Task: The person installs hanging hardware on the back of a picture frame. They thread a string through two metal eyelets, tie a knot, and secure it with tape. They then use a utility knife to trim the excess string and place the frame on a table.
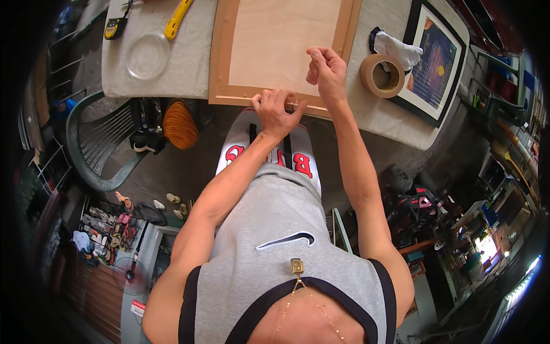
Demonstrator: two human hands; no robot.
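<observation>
A picture frame [220, 74] lies back up at the near edge of the table, a pale wooden board inside its brown taped border. My left hand [276, 114] is on the frame's near edge, fingers bent over it. A small shiny bit shows between its thumb and forefinger, too small to name. My right hand [327, 77] is raised over the board's right side, thumb and forefinger pinched together. Whatever it pinches, if anything, is hidden. Nearest to that hand stands a roll of brown tape [366, 77], lying flat.
Left on the pale tabletop [189, 74] are a tape measure [115, 28], a yellow utility knife [179, 18] and a clear round roll [148, 55]. A white cloth [397, 50] and a black-framed picture [435, 54] lie right. A green plastic chair [94, 137] stands left.
</observation>
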